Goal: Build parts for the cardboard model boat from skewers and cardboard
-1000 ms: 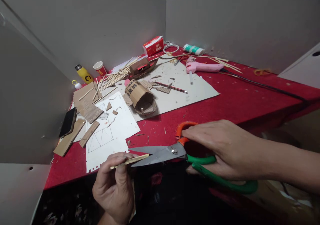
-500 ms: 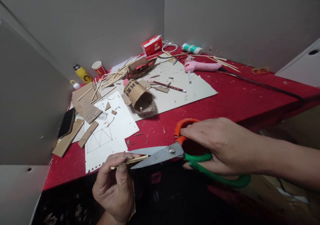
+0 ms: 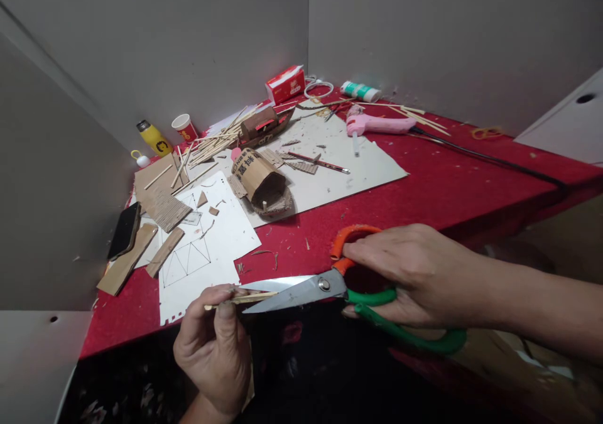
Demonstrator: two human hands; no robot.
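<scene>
Between thumb and fingers, my left hand [image 3: 217,352] pinches a thin wooden stick [image 3: 257,298] at the table's near edge. My right hand [image 3: 409,276] grips a pair of scissors [image 3: 301,291] with one orange and one green handle. The scissor blades are slightly parted, and the stick's right end lies between them. A sheet of white paper [image 3: 188,298] with pencilled triangles is just beyond my left hand. Further back stands a small cardboard model [image 3: 261,182] with a rounded, open end.
A pink glue gun [image 3: 381,124] with a black cord lies at the right. Behind the model are a brown model boat [image 3: 266,127] and a pile of sticks [image 3: 219,142]. Cardboard strips [image 3: 127,264], a phone [image 3: 125,229], a cup [image 3: 184,127] and a yellow bottle [image 3: 154,138] are at the left.
The scissor blades shift very slightly, and the upper one now catches more light. Both hands keep their grips in nearly the same place.
</scene>
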